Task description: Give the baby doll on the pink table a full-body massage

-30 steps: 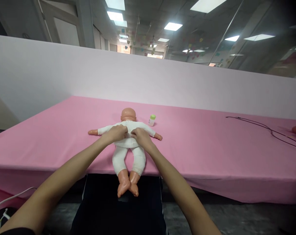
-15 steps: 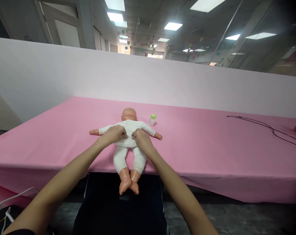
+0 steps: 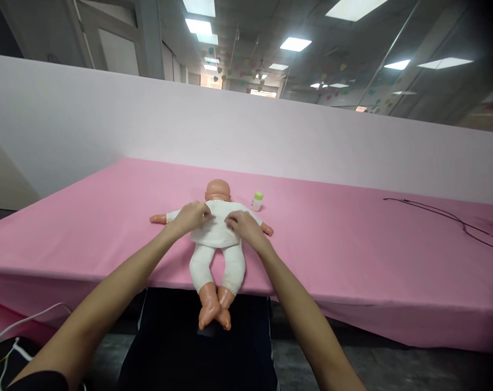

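Observation:
A baby doll [image 3: 216, 236] in a white top and white trousers lies face down on the pink-covered table, its arms spread. Its bare feet [image 3: 213, 309] cross and stick out past the front edge, over my lap. Over the left side of the doll's upper back is my left hand [image 3: 192, 216], fingers curled in. My right hand [image 3: 244, 224] is curled the same way over the right side, slightly blurred. The white cloth between the hands looks flat, and nothing shows in either. Whether the fingertips touch the cloth I cannot tell.
A small bottle with a green cap [image 3: 257, 201] stands right of the doll's head. Thin black cables [image 3: 445, 213] lie on the pink tablecloth [image 3: 331, 239] at the right. A low white partition [image 3: 230, 130] runs behind the table. A white cable [image 3: 26, 321] hangs at lower left.
Both hands have shifted slightly up the doll's back toward its shoulders, and the right hand has moved a little outward. The view has turned slightly. The doll and bottle stay put.

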Demonstrator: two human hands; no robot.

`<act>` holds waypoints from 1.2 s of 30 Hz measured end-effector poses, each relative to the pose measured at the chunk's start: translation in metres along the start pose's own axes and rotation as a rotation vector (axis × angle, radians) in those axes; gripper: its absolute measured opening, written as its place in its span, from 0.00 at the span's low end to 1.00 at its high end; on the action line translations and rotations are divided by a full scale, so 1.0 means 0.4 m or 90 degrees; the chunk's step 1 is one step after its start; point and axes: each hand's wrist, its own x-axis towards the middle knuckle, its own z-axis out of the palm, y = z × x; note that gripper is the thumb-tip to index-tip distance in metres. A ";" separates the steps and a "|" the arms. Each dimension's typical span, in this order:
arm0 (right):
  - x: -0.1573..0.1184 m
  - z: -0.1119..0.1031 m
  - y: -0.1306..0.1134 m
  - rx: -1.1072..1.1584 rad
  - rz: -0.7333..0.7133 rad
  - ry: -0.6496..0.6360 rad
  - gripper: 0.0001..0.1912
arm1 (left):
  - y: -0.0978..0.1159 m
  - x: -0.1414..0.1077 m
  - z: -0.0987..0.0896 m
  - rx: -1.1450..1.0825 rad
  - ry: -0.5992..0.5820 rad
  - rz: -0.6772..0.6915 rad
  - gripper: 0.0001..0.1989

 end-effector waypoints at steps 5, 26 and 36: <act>0.108 0.040 0.040 -0.121 0.007 0.137 0.12 | -0.032 0.080 0.049 0.031 0.077 -0.046 0.11; 0.087 0.113 0.026 -0.153 0.066 0.054 0.13 | 0.051 0.070 0.132 0.147 0.015 0.017 0.14; 0.027 0.064 0.038 0.011 0.006 0.062 0.05 | 0.041 0.011 0.059 0.119 -0.001 0.043 0.11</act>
